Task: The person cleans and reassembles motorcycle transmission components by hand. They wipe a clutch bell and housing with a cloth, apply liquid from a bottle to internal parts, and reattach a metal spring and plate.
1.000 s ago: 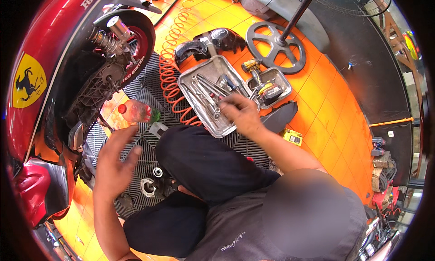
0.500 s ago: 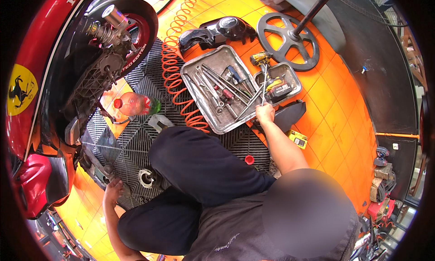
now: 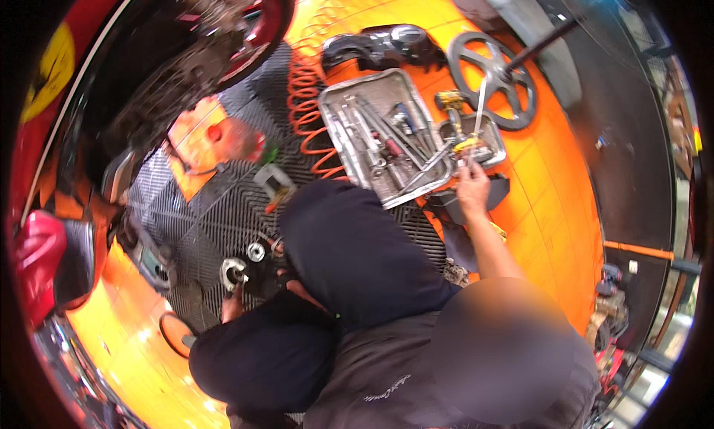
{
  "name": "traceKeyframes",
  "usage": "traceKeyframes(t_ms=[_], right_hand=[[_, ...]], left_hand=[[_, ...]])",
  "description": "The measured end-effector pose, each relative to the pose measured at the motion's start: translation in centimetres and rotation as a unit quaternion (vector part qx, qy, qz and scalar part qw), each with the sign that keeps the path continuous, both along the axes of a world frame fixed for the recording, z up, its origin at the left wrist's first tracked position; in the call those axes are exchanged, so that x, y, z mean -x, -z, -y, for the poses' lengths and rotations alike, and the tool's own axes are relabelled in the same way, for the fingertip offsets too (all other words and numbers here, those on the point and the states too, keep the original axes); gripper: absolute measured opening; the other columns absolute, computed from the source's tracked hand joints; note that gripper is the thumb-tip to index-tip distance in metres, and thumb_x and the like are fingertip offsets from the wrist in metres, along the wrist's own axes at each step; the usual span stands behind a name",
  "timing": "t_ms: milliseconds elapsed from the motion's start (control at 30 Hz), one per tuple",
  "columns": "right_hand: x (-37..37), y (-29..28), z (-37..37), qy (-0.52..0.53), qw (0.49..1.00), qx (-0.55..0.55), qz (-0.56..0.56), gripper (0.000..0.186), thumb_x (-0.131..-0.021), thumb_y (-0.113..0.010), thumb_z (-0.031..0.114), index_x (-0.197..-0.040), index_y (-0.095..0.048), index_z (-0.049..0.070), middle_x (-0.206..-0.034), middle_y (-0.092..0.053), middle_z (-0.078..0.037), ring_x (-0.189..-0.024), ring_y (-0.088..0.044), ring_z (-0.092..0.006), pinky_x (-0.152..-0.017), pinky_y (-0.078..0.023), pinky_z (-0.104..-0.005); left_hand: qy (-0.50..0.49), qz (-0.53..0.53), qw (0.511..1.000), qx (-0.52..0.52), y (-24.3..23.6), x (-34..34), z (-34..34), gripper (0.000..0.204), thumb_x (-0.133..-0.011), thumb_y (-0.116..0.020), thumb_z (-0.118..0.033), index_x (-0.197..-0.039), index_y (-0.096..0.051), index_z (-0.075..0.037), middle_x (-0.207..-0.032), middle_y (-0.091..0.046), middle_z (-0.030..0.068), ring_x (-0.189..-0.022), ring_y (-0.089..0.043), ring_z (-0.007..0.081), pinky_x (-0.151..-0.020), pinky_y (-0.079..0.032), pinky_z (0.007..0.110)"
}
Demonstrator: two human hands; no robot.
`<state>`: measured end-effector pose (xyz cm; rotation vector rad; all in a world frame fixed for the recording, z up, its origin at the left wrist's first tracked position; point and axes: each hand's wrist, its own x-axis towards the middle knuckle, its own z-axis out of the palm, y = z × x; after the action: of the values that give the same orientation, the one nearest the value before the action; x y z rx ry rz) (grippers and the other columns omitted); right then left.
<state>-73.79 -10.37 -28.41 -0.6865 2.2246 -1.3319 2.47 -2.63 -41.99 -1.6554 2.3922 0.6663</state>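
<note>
My right hand grips a long, thin silver tool held above the smaller tray beside a yellow cordless power tool. To its left, a larger metal tray holds several wrenches, pliers and screwdrivers. Low on the left, my left hand is at a silver curved metal part on the black slatted mat, beside a small metal ring; my knee partly hides this hand and blur obscures its fingers.
A red-and-black scooter fills the left side. A plastic bottle lies near an orange coiled hose. Black plastic housings and a spoked metal stand base are behind the trays, on orange tiles.
My right hand has moved right from over the large tray, now raising the silver tool. My left hand has moved from the scooter's side to the metal parts. The whole view has shifted and blurred.
</note>
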Motion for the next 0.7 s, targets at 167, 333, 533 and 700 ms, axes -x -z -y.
traceKeyframes(t_ms=[167,333,533,700], right_hand=[[-4.3,-13.4,3.5,-0.171,0.98,0.098,-0.039,0.038,-0.097,-0.06,0.015,-0.133,-0.057,0.006,-0.094,-0.062,0.001,-0.077,-0.053,-0.0061,-0.065,-0.044,-0.0208],[-17.7,-26.2,4.9,-0.449,0.876,0.106,-0.141,0.042,-0.092,-0.06,0.003,-0.134,-0.056,0.003,-0.096,-0.064,-0.002,-0.074,-0.055,-0.0078,-0.065,-0.044,-0.0218],[-34.3,-21.6,6.2,-0.775,0.577,-0.027,-0.258,0.03,-0.084,-0.065,0.013,-0.114,-0.066,0.011,-0.091,-0.062,-0.011,-0.076,-0.065,-0.0316,-0.068,-0.054,-0.0412],[-40.6,-13.1,6.7,-0.793,0.502,-0.092,-0.333,0.029,-0.087,-0.06,0.018,-0.116,-0.062,0.011,-0.088,-0.06,-0.012,-0.074,-0.065,-0.0328,-0.065,-0.053,-0.0441]], left_hand=[[-0.538,-0.128,0.832,-0.037,1.1,9.6,2.0,0.04,-0.089,-0.064,-0.027,-0.118,-0.06,0.0,-0.106,-0.068,0.0152,-0.096,-0.065,0.0274,-0.081,-0.049,0.04],[-0.445,-0.073,0.891,0.051,-3.0,10.3,4.0,0.062,-0.085,-0.057,-0.007,-0.145,-0.039,-0.007,-0.137,-0.049,0.0225,-0.12,-0.053,0.0401,-0.095,-0.046,0.047],[-0.584,-0.309,0.746,0.083,-0.5,7.2,2.5,0.058,-0.086,-0.067,-0.02,-0.138,-0.049,-0.005,-0.128,-0.059,0.0211,-0.114,-0.06,0.0355,-0.095,-0.048,0.042],[-0.561,-0.253,0.776,0.135,0.4,7.8,5.7,0.047,-0.088,-0.068,-0.022,-0.129,-0.059,-0.003,-0.119,-0.065,0.0201,-0.107,-0.064,0.0319,-0.089,-0.05,0.039]])
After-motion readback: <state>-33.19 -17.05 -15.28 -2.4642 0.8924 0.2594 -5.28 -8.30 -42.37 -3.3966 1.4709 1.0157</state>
